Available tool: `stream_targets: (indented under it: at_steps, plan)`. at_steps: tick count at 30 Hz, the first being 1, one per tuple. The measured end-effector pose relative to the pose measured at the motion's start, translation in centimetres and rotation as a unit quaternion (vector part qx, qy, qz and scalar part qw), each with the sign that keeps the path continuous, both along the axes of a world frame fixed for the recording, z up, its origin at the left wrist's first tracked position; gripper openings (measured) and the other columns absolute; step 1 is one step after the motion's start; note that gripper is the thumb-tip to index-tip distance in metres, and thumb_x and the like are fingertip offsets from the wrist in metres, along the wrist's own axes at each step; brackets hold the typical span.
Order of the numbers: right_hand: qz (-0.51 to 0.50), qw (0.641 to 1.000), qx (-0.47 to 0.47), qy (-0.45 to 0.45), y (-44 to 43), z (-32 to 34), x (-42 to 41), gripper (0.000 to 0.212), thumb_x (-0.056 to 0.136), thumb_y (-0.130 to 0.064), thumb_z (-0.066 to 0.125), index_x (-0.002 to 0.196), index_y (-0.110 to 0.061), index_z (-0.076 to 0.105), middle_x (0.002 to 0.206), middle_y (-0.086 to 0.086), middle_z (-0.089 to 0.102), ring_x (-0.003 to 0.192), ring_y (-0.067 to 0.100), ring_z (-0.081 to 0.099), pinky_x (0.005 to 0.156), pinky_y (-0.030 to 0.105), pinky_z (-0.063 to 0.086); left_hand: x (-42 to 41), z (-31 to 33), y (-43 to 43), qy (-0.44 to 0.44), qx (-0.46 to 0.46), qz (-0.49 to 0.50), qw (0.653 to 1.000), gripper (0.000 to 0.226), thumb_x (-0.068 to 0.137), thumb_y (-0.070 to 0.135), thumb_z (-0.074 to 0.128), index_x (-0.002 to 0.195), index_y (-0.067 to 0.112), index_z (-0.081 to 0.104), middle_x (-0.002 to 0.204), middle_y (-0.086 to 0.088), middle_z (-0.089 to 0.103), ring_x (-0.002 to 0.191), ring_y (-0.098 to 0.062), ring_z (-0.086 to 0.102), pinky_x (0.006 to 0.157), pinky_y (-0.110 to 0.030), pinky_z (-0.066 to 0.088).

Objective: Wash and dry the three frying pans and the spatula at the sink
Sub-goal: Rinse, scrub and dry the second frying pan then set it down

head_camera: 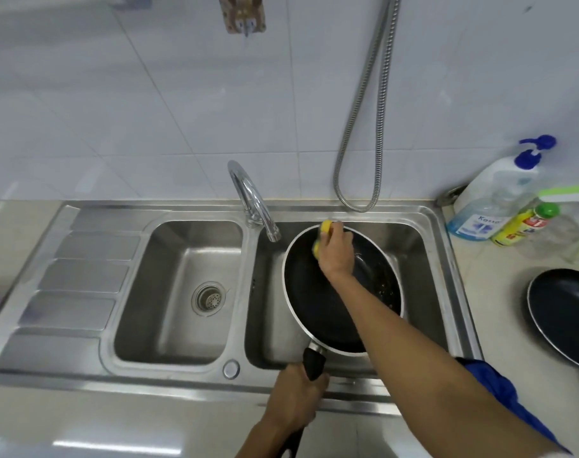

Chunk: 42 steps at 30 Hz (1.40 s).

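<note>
Yellow sponge [325, 227] in right hand [336, 251], on pan [314, 299].

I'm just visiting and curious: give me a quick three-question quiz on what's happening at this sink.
1. True or false: the frying pan being scrubbed sits over the left basin.
2. The right hand holds: A) a yellow sponge B) a spatula C) a towel.
3. Fill in: the left hand grips the pan's black ____.
Key: 1 false, it is over the right basin; 2 A; 3 handle.
</note>
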State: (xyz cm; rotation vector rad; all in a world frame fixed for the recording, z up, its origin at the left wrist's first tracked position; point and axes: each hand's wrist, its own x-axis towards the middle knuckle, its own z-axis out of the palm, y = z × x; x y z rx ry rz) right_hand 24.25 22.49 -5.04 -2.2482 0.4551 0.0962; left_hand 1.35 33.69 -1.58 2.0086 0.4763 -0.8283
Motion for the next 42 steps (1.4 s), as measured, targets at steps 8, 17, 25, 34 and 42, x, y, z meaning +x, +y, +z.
stream_targets:
  at_steps: [8,17,25,34,42]
  plan:
    - [0.315,0.944,0.096,0.013,0.8,1.0,-8.6,0.017,0.099,-0.046,0.052,0.093,-0.03,0.053,0.09,-0.004,0.057,0.085,0.015,0.058,0.075,0.032,0.043,2.8,-0.1,1.4,-0.035,0.007,-0.006,0.999,0.026,0.085,0.028,0.063,0.063,0.018,0.054,0.057,0.001,0.057,0.048,-0.011,0.053,0.05,-0.025,0.041]
    - [0.397,0.774,-0.457,0.187,-13.1,-3.7,-6.0,0.043,0.093,-0.03,0.058,0.135,-0.033,0.05,0.139,0.007,0.045,0.125,0.034,0.046,0.095,0.044,0.048,2.1,-0.8,0.9,0.016,-0.056,-0.008,0.998,0.019,0.088,0.029,0.066,0.076,0.014,0.063,0.058,-0.002,0.06,0.044,-0.015,0.053,0.047,-0.025,0.043]
    - [0.424,0.888,-0.024,0.175,-5.4,0.0,-10.3,0.019,0.092,-0.045,0.06,0.091,-0.026,0.064,0.089,-0.007,0.069,0.083,0.009,0.063,0.076,0.026,0.047,2.8,-0.8,1.6,0.006,-0.01,-0.013,1.0,0.022,0.087,0.032,0.065,0.073,0.015,0.062,0.059,-0.001,0.062,0.045,-0.015,0.057,0.051,-0.027,0.046]
    - [0.216,0.961,-0.168,0.034,-2.7,-3.2,0.7,0.019,0.088,-0.015,0.058,0.105,-0.023,0.057,0.113,0.012,0.053,0.1,0.039,0.057,0.075,0.041,0.049,1.3,-0.1,2.7,-0.027,0.101,-0.076,0.992,0.02,0.094,0.033,0.061,0.086,0.015,0.063,0.075,0.004,0.064,0.059,-0.005,0.057,0.045,-0.01,0.036]
    - [0.261,0.949,-0.074,0.162,-7.4,-7.1,-11.4,0.028,0.086,-0.013,0.066,0.108,-0.03,0.071,0.112,0.001,0.064,0.105,0.026,0.063,0.086,0.031,0.049,2.7,0.3,3.4,-0.118,0.197,-0.088,0.969,0.026,0.101,0.035,0.056,0.11,0.011,0.061,0.091,-0.001,0.066,0.073,-0.016,0.062,0.055,-0.014,0.042]
